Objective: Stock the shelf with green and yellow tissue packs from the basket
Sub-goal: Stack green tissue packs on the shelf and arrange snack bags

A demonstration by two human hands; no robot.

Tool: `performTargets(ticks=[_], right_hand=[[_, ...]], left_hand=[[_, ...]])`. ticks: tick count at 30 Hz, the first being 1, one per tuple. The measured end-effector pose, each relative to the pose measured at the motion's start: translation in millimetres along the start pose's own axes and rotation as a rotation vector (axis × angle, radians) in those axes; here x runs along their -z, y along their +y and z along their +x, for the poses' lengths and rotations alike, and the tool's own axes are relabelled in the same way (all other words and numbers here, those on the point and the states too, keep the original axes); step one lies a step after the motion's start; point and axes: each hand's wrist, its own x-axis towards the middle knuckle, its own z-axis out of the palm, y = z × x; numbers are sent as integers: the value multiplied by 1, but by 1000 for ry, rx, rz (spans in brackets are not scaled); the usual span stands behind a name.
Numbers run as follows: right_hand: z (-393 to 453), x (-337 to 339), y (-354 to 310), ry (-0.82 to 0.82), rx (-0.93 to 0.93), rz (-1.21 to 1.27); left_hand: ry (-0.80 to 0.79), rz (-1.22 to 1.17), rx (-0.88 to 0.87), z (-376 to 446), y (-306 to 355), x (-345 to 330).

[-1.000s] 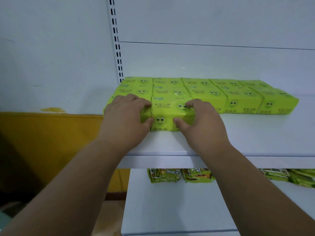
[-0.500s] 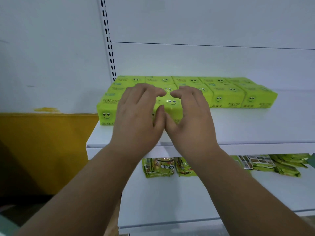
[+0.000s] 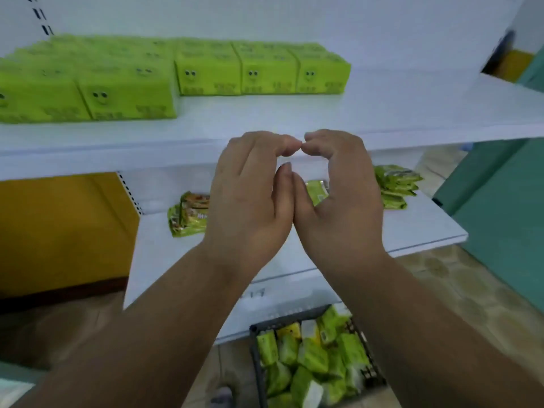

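Two bare hands were held up side by side in the middle of the view, in front of the edge of a white shelf (image 3: 382, 113). The left hand (image 3: 250, 198) and the right hand (image 3: 338, 198) met at the thumbs and at the tips of the bent forefingers, so that a small gap stayed between them. The fingers of both were loosely curled and neither hand held anything.

The green tissue packs (image 3: 206, 69), each printed with a small smiling face, stood in rows on the shelf above and to the left of the hands, well apart from them. The nearest packs sat at the left toward the shelf's front edge; the rest ran in a line further back toward the right. This part of the view was blurred, so the count could not be told.

Below the hands, between the forearms, a dark wire basket (image 3: 312, 366) stood on the floor, filled with loose green and yellow packs lying at many angles.

A lower white shelf (image 3: 164, 260) sat behind the hands, bearing flat green snack packets (image 3: 188, 214) at the left and a small stack of green packets (image 3: 397, 185) at the right. A yellow wall (image 3: 59, 231) showed at the left, a teal surface (image 3: 506, 201) at the right, and patterned floor tiles (image 3: 459, 278) at the lower right.
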Motion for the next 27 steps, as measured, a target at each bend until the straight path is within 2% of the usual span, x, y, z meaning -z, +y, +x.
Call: performTargets(ticks=[5, 12, 21, 27], right_hand=[[-61, 68, 54, -38, -105, -25], [-158, 94, 113, -187, -354, -30], [-349, 26, 208, -408, -820, -123], [-494, -43, 271, -455, -1082, -135]], left_hand=[[-121, -73, 13, -54, 56, -68], [-341, -127, 219, -148, 72, -135], [-748, -149, 436, -331, -9, -235], [-910, -211, 574, -472, -81, -295]])
